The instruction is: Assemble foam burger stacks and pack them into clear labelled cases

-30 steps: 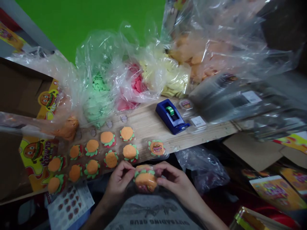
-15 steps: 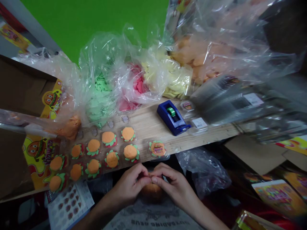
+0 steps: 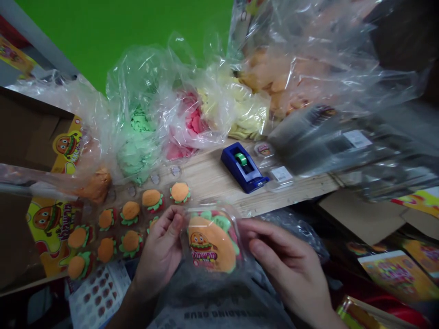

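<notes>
A clear plastic box (image 3: 221, 244) with an orange toy burger inside is held up, tilted towards me, in front of the table edge. Green and red layers show round the bun, and a cartoon burger label sits on its lower left. My left hand (image 3: 164, 249) is closed on the box's left edge, thumb on top. At the right edge, the fingers of my right hand (image 3: 286, 260) are pinched on the rim. Left of the hands, an open tray (image 3: 142, 230) of several orange burgers with green frills lies on the table; my left hand hides part of it.
Clear bags hold green (image 3: 139, 146), pink (image 3: 192, 121), yellow (image 3: 248, 114) and orange pieces (image 3: 274, 73) along the back. A blue tape dispenser (image 3: 243, 171) stands mid-table beside small clear boxes (image 3: 281, 176). Cardboard boxes (image 3: 30, 123) flank the left; a plastic bag (image 3: 305, 228) hangs by the front edge.
My hands were pinched together low over an orange round thing; now they are apart, with the boxed burger raised between them. The boxed burger on the table edge is no longer visible there.
</notes>
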### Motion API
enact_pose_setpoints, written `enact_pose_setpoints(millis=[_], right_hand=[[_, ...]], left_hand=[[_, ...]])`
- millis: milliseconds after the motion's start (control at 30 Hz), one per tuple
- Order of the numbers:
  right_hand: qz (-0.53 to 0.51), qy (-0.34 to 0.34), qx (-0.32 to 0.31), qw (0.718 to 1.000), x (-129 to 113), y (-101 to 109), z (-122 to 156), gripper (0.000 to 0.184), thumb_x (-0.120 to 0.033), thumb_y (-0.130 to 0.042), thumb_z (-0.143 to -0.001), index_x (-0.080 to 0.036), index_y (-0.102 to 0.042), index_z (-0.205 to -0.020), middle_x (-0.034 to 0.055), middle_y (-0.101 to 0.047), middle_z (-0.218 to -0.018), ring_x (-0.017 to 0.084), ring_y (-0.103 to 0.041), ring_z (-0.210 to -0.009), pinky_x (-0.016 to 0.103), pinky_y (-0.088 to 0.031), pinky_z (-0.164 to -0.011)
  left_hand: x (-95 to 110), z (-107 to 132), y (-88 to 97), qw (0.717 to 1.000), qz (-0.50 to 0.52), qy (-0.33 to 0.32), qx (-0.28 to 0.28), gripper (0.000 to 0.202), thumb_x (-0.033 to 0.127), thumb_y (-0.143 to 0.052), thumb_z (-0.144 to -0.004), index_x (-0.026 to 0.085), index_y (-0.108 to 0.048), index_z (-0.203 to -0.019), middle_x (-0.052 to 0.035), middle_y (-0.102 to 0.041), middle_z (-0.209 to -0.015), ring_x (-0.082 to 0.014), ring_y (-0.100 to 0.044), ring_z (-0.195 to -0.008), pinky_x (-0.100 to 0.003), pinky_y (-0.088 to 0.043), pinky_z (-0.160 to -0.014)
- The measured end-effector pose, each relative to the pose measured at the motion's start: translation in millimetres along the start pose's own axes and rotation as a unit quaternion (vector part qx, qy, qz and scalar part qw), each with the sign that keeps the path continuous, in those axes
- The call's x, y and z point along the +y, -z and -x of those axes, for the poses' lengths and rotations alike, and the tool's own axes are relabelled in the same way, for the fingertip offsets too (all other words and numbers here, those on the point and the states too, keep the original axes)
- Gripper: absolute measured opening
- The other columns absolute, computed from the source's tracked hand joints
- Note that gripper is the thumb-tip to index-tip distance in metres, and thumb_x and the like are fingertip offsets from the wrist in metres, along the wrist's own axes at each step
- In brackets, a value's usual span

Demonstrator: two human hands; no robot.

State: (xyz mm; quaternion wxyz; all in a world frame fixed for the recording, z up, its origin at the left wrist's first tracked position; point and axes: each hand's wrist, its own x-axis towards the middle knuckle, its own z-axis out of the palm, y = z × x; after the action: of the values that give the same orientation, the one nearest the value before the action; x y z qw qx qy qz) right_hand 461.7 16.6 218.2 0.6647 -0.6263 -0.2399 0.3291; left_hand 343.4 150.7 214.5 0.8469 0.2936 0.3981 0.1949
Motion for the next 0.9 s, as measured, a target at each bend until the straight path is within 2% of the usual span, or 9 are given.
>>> enact_pose_setpoints(millis=[167, 300, 367, 400, 467, 533, 633, 733, 900], right_hand=[[-0.019, -0.068, 0.013, 0.997, 4, 1, -9, 0.035, -0.045, -0.072, -0.074, -0.027, -0.072, -0.104, 0.0018, -0.07, -0.076, 0.013, -0.064, -0.063, 0.021, -0.054, -0.058], [-0.08, -0.149, 0.009, 0.986, 34, 4, -35, 0.038, -0.043, -0.07, -0.074, -0.021, -0.07, -0.104, -0.001, -0.065, -0.061, 0.011, -0.059, -0.051, 0.025, -0.052, -0.057], [-0.076, -0.155, 0.035, 0.984, 57, 5, -56, 0.044, -0.047, -0.071, -0.07, -0.018, -0.07, -0.102, 0.0001, -0.065, -0.064, 0.011, -0.058, -0.051, 0.026, -0.05, -0.054], [-0.067, -0.15, 0.05, 0.985, 69, 6, -68, 0.046, -0.049, -0.071, -0.068, -0.018, -0.069, -0.102, 0.0005, -0.066, -0.069, 0.011, -0.057, -0.051, 0.027, -0.05, -0.055], [-0.047, -0.136, 0.073, 0.987, 92, 7, -90, 0.05, -0.052, -0.069, -0.066, -0.018, -0.067, -0.102, 0.0016, -0.066, -0.079, 0.01, -0.056, -0.053, 0.028, -0.051, -0.058], [-0.021, -0.126, 0.084, 0.988, 111, 8, -108, 0.05, -0.053, -0.066, -0.066, -0.017, -0.066, -0.101, 0.0037, -0.066, -0.084, 0.011, -0.056, -0.054, 0.031, -0.052, -0.06], [0.029, -0.115, 0.084, 0.989, 126, 10, -119, 0.049, -0.052, -0.063, -0.069, -0.015, -0.064, -0.101, 0.0064, -0.065, -0.082, 0.016, -0.059, -0.059, 0.036, -0.052, -0.063], [0.089, -0.09, 0.104, 0.986, 128, 15, -111, 0.053, -0.048, -0.062, -0.071, -0.014, -0.06, -0.112, 0.0097, -0.063, -0.091, 0.021, -0.062, -0.069, 0.044, -0.051, -0.074], [0.14, -0.043, 0.096, 0.985, 118, 7, -83, 0.046, -0.042, -0.052, -0.081, -0.016, -0.057, -0.118, 0.0127, -0.057, -0.111, 0.022, -0.062, -0.086, 0.044, -0.046, -0.088]], left_hand=[[-5, -13, 2.9, 0.999, -0.017, -0.017, 0.03, 0.028, 0.034, -0.082, -0.061, 0.016, -0.063, -0.073, 0.0018, -0.063, -0.071, -0.0098, -0.059, -0.068, -0.018, -0.048, -0.059], [-6, -40, 16.8, 0.988, -0.133, -0.082, 0.017, 0.024, 0.037, -0.072, -0.071, 0.016, -0.063, -0.08, 0.0004, -0.063, -0.073, -0.0122, -0.06, -0.07, -0.025, -0.05, -0.068], [-1, -63, 27.9, 0.948, -0.287, -0.135, 0.015, 0.023, 0.037, -0.061, -0.079, 0.017, -0.063, -0.09, -0.0016, -0.065, -0.079, -0.0144, -0.061, -0.075, -0.028, -0.05, -0.075], [3, -78, 34.0, 0.908, -0.383, -0.17, 0.023, 0.024, 0.035, -0.053, -0.083, 0.017, -0.063, -0.096, -0.0031, -0.066, -0.085, -0.0157, -0.061, -0.081, -0.03, -0.049, -0.08], [13, -109, 46.0, 0.79, -0.559, -0.243, 0.056, 0.026, 0.027, -0.041, -0.088, 0.018, -0.061, -0.103, -0.0061, -0.066, -0.099, -0.0183, -0.059, -0.095, -0.035, -0.045, -0.089], [24, -140, 55.8, 0.731, -0.626, -0.264, 0.064, 0.026, 0.019, -0.04, -0.087, 0.017, -0.061, -0.102, -0.0089, -0.064, -0.108, -0.0212, -0.055, -0.106, -0.039, -0.038, -0.099], [33, -177, 64.3, 0.697, -0.668, -0.259, 0.031, 0.022, 0.013, -0.05, -0.079, 0.015, -0.063, -0.098, -0.0115, -0.063, -0.11, -0.025, -0.05, -0.112, -0.043, -0.03, -0.105], [35, -198, 67.2, 0.675, -0.692, -0.255, 0.003, 0.026, 0.008, -0.056, -0.073, 0.014, -0.062, -0.097, -0.0129, -0.061, -0.112, -0.0278, -0.047, -0.115, -0.046, -0.026, -0.106], [39, -214, 67.6, 0.685, -0.682, -0.254, -0.025, 0.012, 0.009, -0.053, -0.076, 0.015, -0.058, -0.084, -0.01, -0.061, -0.1, -0.0249, -0.048, -0.106, -0.043, -0.03, -0.102]])
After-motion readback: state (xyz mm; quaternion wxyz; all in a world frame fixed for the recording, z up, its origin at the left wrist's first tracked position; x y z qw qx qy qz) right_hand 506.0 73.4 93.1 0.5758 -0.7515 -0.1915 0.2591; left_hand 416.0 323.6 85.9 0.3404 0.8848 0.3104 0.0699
